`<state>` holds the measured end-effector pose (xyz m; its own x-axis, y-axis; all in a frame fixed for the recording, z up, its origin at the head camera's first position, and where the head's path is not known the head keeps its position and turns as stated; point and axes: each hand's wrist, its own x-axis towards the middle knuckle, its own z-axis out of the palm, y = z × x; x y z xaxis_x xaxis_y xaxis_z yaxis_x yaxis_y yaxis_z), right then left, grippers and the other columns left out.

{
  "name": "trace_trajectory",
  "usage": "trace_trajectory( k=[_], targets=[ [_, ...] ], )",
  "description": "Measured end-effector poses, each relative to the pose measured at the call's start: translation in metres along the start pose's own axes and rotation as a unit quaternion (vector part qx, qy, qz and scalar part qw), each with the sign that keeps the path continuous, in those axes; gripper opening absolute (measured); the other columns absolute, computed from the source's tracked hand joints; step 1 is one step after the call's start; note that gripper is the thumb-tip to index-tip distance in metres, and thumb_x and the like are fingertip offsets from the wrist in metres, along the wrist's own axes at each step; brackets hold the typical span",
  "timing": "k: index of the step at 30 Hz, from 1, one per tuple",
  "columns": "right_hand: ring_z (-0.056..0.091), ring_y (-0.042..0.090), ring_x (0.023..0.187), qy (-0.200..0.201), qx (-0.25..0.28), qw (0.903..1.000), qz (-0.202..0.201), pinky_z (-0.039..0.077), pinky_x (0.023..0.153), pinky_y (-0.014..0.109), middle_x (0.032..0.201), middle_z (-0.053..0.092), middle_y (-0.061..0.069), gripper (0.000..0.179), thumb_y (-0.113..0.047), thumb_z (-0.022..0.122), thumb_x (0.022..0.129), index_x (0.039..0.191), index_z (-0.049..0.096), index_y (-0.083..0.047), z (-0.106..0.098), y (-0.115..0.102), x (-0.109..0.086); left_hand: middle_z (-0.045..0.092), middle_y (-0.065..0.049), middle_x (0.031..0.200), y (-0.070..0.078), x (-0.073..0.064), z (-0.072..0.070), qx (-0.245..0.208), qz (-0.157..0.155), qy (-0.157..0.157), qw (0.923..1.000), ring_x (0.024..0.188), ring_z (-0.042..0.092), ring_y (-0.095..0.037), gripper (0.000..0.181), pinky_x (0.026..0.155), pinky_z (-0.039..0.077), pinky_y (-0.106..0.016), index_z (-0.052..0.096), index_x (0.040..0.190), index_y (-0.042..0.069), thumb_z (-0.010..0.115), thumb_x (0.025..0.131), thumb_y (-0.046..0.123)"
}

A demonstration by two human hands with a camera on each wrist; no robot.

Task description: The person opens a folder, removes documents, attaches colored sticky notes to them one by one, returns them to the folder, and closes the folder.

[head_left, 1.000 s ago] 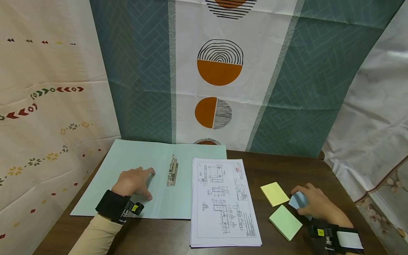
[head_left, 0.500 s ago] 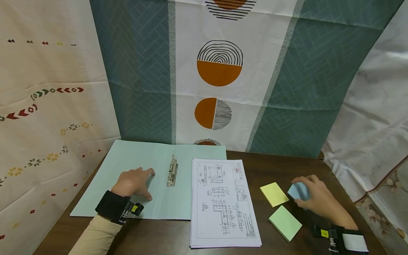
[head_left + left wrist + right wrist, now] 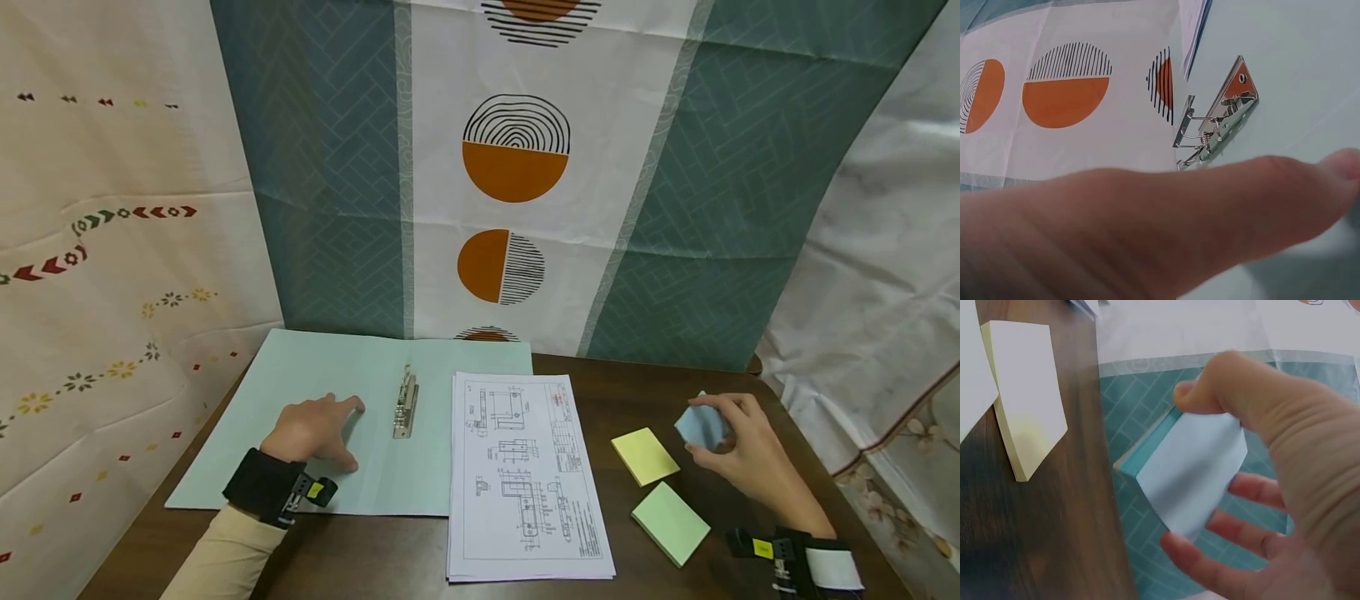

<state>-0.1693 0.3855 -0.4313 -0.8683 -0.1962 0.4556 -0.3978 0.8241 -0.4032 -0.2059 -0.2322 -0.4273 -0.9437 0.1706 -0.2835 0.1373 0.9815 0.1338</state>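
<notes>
My right hand [image 3: 746,446] grips a blue sticky note pad [image 3: 702,427] by its edges, thumb on one side and fingers on the other. In the right wrist view the blue pad [image 3: 1194,469] shows its broad face and thick edge, tilted above the table. A yellow sticky note pad [image 3: 645,457] and a green sticky note pad [image 3: 671,524] lie on the table left of this hand. On the left cover of an open pale green folder [image 3: 315,358] rests my left hand [image 3: 315,428], fingers spread and holding nothing. Beside it stands the folder's metal lever clip [image 3: 406,404].
A stack of printed technical drawings [image 3: 525,475] overlaps the folder's right side and reaches towards the table's front. The brown wooden table [image 3: 600,392] ends at a patterned curtain [image 3: 502,167] behind. White cloth [image 3: 862,333] hangs along the right.
My right hand has lifted the blue sticky note pad off the table and tilted it up, moving slightly away from the green pad. My left hand has stayed where it was.
</notes>
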Motion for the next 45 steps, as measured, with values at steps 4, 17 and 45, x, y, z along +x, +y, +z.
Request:
trace_trajectory(
  k=[4, 17, 45],
  targets=[
    [0.048, -0.01, 0.106, 0.01, 0.044, 0.9989, -0.014, 0.058, 0.072, 0.011, 0.132, 0.05, 0.022, 0.07, 0.011, 0.095, 0.075, 0.138, 0.069, -0.004, 0.0, -0.003, 0.001, 0.072, -0.027, 0.129, -0.002, 0.002, -0.001, -0.002, 0.003, -0.004, 1.0, 0.099, 0.066, -0.036, 0.086, 0.083, 0.061, -0.057, 0.065, 0.149, 0.011, 0.1, 0.08, 0.047],
    [0.048, -0.007, 0.111, 0.017, 0.083, 0.9963, -0.014, 0.056, 0.077, 0.005, 0.133, 0.048, 0.015, 0.073, 0.016, 0.093, 0.074, 0.14, 0.066, -0.001, 0.0, -0.007, 0.003, 0.079, -0.025, 0.129, -0.006, 0.003, -0.007, 0.0, 0.018, 0.062, 0.9979, 0.101, 0.073, -0.035, 0.066, 0.075, 0.06, -0.05, 0.067, 0.149, 0.009, 0.088, 0.095, 0.042],
    [0.053, 0.008, 0.107, 0.017, 0.15, 0.9868, -0.058, 0.059, 0.084, 0.008, 0.14, 0.042, -0.022, 0.073, 0.024, 0.089, 0.073, 0.139, 0.064, 0.005, 0.018, -0.029, 0.01, 0.082, -0.023, 0.127, -0.002, 0.015, -0.004, -0.029, 0.067, 0.156, 0.9851, 0.103, 0.078, -0.039, 0.062, 0.07, 0.061, -0.047, 0.072, 0.147, 0.007, 0.085, 0.097, 0.042]
  ],
)
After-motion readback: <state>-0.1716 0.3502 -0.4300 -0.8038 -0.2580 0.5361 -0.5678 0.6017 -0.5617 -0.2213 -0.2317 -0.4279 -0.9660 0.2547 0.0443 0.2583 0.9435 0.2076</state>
